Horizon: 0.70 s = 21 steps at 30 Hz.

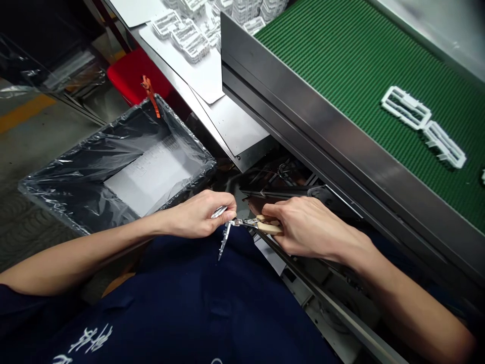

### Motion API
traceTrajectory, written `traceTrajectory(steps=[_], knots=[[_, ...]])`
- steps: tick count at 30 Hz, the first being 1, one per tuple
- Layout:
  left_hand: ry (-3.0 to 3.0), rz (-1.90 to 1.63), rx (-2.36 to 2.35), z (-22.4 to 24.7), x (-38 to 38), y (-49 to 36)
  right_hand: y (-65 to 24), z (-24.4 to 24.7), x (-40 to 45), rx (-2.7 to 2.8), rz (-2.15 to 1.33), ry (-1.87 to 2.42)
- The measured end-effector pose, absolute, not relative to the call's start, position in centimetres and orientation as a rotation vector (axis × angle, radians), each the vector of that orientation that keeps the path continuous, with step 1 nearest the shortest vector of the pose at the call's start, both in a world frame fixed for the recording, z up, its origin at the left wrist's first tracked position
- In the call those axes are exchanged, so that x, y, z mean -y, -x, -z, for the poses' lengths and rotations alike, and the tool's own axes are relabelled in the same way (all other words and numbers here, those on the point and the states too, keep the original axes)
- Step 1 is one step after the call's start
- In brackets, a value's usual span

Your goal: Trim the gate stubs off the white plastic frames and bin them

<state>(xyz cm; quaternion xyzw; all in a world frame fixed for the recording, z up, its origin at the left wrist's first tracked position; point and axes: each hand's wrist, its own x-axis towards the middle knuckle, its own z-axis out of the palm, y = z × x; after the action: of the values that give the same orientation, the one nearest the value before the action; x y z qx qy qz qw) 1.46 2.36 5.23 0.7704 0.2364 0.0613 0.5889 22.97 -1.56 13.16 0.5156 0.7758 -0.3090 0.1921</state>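
Fingers of two hands (pixel 202 215) hold one plier (pixel 268 227).

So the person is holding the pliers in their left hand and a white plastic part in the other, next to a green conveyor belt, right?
Not quite: the head view shows the pliers in the right hand; the left hand holds the white part.
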Motion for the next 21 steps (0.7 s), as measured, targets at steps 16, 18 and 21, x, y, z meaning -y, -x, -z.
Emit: traceTrajectory(steps=[16, 18, 21], knots=[[-1.056, -0.102, -0.639, -1.6, -1.4, -1.8, -26.3, -7.4, 6.9, -1.734, 1.259, -2.316], [-0.809, -0.150, -0.606, -1.0, -1.6, -2.0, -25.3, -6.6, 7.4, -1.847, 1.265, -2.385], [-0.563, -0.210, -0.517, -0.5, -1.9, -2.2, -24.2, -5.8, 7.6, -2.058, 1.163, -2.373]])
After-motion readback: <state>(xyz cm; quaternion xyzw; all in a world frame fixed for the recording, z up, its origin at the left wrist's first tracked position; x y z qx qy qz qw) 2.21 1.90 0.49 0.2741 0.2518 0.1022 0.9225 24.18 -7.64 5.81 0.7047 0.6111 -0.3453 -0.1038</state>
